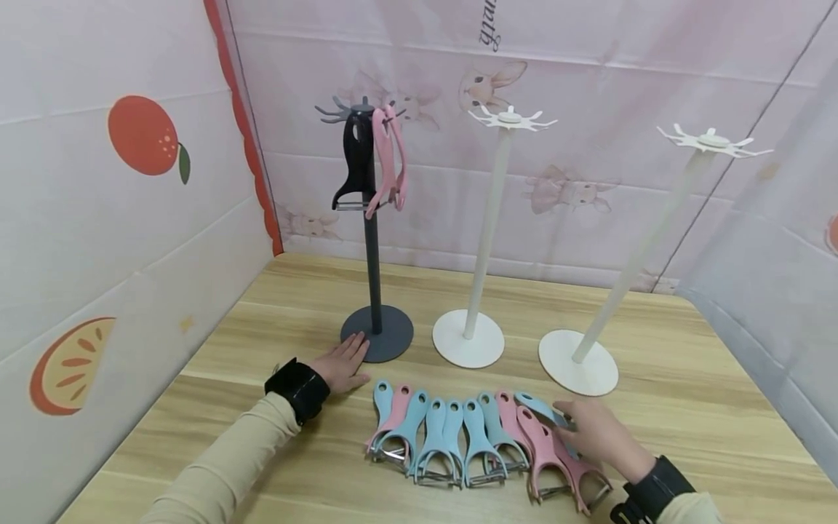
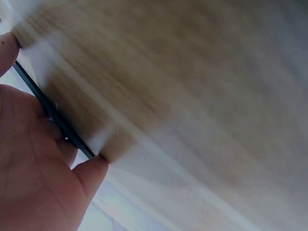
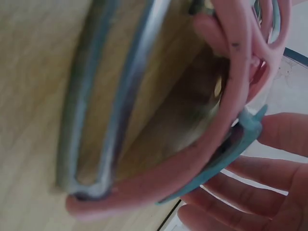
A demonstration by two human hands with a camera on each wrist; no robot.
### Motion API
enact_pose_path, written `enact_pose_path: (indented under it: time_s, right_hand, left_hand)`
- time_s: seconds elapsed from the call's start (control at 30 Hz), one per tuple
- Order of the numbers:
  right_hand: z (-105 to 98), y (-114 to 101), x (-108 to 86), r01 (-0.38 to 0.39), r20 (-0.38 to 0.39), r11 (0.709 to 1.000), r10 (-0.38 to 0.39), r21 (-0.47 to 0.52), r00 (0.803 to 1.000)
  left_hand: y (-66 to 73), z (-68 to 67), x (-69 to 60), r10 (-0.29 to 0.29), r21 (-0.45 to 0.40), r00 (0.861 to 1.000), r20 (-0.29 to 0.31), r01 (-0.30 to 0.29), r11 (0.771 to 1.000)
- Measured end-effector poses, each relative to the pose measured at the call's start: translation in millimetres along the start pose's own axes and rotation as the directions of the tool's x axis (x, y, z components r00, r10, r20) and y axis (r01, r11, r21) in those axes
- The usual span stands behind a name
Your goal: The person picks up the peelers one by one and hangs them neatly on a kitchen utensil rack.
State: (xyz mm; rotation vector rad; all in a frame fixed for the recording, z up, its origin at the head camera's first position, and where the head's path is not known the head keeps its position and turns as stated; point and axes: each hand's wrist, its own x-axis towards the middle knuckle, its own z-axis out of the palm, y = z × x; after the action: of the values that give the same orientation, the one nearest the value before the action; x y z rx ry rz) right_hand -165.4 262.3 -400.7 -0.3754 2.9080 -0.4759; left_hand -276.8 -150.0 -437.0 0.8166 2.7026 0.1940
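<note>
My left hand (image 1: 339, 365) rests with its fingers on the round base (image 1: 393, 342) of the dark grey stand (image 1: 372, 269); the left wrist view shows the thumb and fingertips at the base's thin edge (image 2: 53, 113). On that stand's hooks hang a black peeler (image 1: 357, 153) and two pink peelers (image 1: 385, 156). With my right hand (image 1: 604, 433) I pinch a light blue peeler (image 1: 535, 406) at the right end of a row of blue and pink peelers. Pink peelers (image 1: 543, 444) lie just below it; one pink peeler (image 3: 192, 159) fills much of the right wrist view.
Two white stands with bare hooks stand behind the row: a middle stand (image 1: 487, 225) and a right stand (image 1: 644, 255). Several blue peelers (image 1: 435, 429) lie fanned on the wooden table (image 1: 314, 473). Printed cloth walls (image 1: 419, 182) enclose the back and sides.
</note>
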Motion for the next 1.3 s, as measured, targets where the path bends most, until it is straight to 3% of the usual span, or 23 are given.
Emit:
enact_pose_path:
  time_s: [0.2, 0.4, 0.53, 0.63, 0.77, 0.87, 1.03, 1.2, 1.3]
  right_hand:
    - [1.5, 1.2, 0.1, 0.032, -0.042, 0.999, -0.030, 0.040, 0.999]
    - [-4.3, 2.6, 3.9, 0.087, -0.164, 0.995, -0.076, 0.057, 0.983]
    - [-10.0, -3.8, 11.2, 0.167, -0.264, 0.982, -0.138, 0.091, 0.955]
    - [-13.8, -13.8, 19.9, 0.258, -0.347, 0.960, -0.208, 0.106, 0.915]
    - [-22.8, -34.3, 37.1, 0.356, -0.435, 0.920, -0.258, 0.161, 0.863]
    - [-37.7, -56.2, 53.9, 0.390, -0.469, 0.881, -0.235, 0.267, 0.852]
    - [-67.9, -96.5, 86.1, 0.424, -0.520, 0.790, -0.159, 0.443, 0.839]
    - [-96.2, -134.1, 116.7, 0.470, -0.588, 0.704, -0.091, 0.533, 0.804]
    - [-111.6, -153.5, 132.6, 0.495, -0.625, 0.677, -0.067, 0.545, 0.778]
  left_hand:
    - [1.8, -1.5, -2.3, -0.005, 0.022, 1.000, 0.024, 0.004, 1.000]
    - [1.0, -0.8, -1.4, -0.002, 0.007, 1.000, 0.018, 0.002, 1.000]
    - [0.1, 0.0, -0.3, -0.011, 0.027, 1.000, 0.019, 0.010, 1.000]
    - [1.3, -1.7, -0.5, -0.007, -0.008, 1.000, 0.016, 0.007, 1.000]
    - [2.7, -2.8, -1.1, -0.010, -0.016, 1.000, 0.019, 0.010, 1.000]
    - [1.6, -2.9, -1.5, -0.029, 0.014, 0.999, 0.023, 0.028, 0.999]
    - [2.4, -5.5, -2.1, -0.037, 0.001, 0.999, 0.019, 0.037, 0.999]
    - [3.1, -4.1, -1.5, -0.043, 0.004, 0.999, 0.013, 0.043, 0.999]
    - [2.8, -2.4, -1.5, -0.054, 0.010, 0.998, 0.015, 0.053, 0.999]
